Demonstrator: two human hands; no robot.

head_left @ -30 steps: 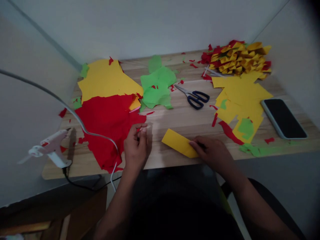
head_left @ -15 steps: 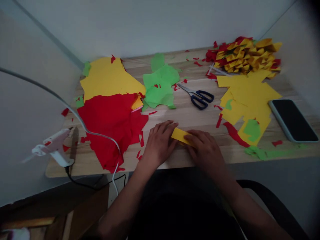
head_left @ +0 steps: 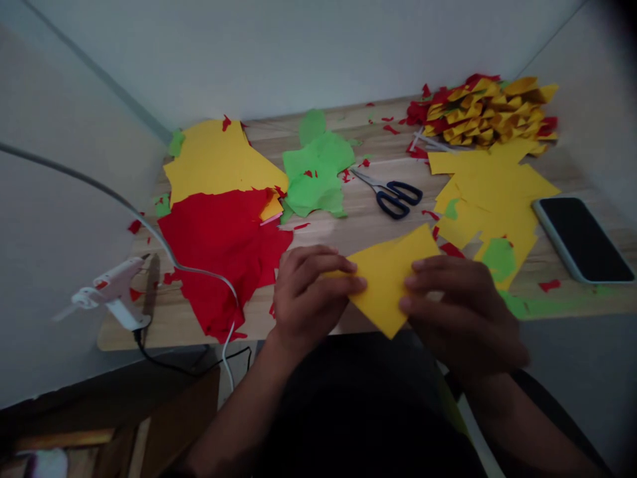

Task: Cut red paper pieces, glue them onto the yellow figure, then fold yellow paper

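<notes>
A yellow paper piece [head_left: 385,275] is lifted above the near edge of the wooden table [head_left: 358,229], tilted like a diamond. My left hand [head_left: 308,295] pinches its left side with fingers curled over the front. My right hand [head_left: 460,312] grips its right side the same way. Both hands hover over my lap, in front of the table edge.
Red sheets [head_left: 219,242] and yellow sheets [head_left: 219,159] lie at left, green scraps [head_left: 316,172] in the middle, scissors [head_left: 391,192] behind the hands. Yellow offcuts [head_left: 490,192], a pile of folded yellow and red pieces [head_left: 485,109] and a phone [head_left: 582,239] are at right. A glue gun [head_left: 112,295] with its cable stands at left.
My left hand left the red paper and joined my right on the yellow piece. Both hands then raised it off the table, and it now shows wider, unfolded.
</notes>
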